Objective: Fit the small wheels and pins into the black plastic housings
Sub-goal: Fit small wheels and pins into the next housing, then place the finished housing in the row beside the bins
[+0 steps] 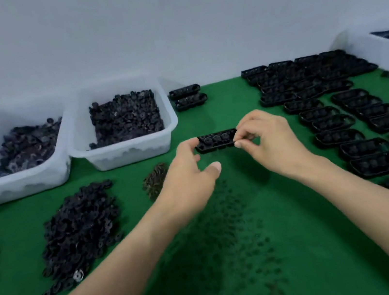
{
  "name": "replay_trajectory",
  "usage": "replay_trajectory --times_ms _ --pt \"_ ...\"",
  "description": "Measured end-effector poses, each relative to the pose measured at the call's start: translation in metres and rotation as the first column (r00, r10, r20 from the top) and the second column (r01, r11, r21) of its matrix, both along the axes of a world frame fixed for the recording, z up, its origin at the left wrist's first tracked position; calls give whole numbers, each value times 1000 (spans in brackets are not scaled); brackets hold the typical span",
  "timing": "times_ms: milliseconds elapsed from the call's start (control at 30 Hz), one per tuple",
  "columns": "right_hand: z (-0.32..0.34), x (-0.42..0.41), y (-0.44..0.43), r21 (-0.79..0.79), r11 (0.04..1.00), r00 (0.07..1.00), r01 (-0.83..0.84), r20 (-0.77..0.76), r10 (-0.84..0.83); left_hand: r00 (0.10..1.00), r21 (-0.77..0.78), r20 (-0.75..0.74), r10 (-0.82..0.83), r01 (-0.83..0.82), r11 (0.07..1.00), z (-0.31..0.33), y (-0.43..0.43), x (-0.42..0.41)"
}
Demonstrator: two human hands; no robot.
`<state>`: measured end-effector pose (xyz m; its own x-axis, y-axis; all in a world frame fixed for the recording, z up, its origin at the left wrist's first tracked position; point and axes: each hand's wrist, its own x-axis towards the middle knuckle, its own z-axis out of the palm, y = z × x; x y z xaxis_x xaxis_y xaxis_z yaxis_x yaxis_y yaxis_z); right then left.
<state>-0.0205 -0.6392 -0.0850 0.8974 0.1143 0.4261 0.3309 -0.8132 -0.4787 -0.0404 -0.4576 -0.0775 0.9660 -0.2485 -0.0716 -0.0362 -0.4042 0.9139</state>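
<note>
Black plastic housing (215,141) is held up just above the table (291,234), centre of view, long side across. Round wheels (216,139) are seen seated in a row in its top recess. Its L end is gripped by the left hand (187,171), fingers curled over the end and thumb sticking out free below. Its R end is pinched by the right hand (268,140) between thumb and bent fingers.

Surface: the table is covered edge to edge in flat green cloth or mat. It is backed by a plain pale grey-white wall (168,24).

At back L, two white plastic tubs are set side by side, the left tub (15,180) and the middle tub (126,155), both heaped w/ small black round parts. A third white tub (364,54) is tucked in the far R corner. Two loose housings (188,96) lie just R of the middle tub. Rows of housings (335,109) are laid out down the R side, some overlapping.

A big pile of black wheels (82,231) is dumped front L, w/ one silvery piece (78,275) at its near edge. A smaller brownish pile (155,181) sits beside the left wrist. Tiny dark bits (239,229) are scattered between the forearms, too blurred to id.

Any moulded marks or writing are too blurred to be read.
</note>
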Motion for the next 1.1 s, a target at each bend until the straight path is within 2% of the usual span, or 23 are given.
replay_trajectory --times_ms 100,300,433,733,967,1100 --pt "-5 47 -3 -13 1000 1000 24 8 -24 998 21 -42 38 -37 999 -5 -20 40" --pt "-25 114 1 -38 998 999 53 -9 -53 989 196 -29 145 -137 971 -18 -45 98" --pt "-33 135 4 -6 998 997 69 21 -69 978 195 -10 209 -203 959 -24 -53 112" --pt "-36 154 6 -3 993 993 114 1 -114 975 186 -7 223 -218 958 -31 -57 126" --pt "-32 137 7 32 992 992 120 31 -121 988 152 -30 154 -148 977 -26 -51 118" --pt "-15 96 19 33 994 987 101 125 -104 997 169 68 37 -49 984 -7 -41 88"
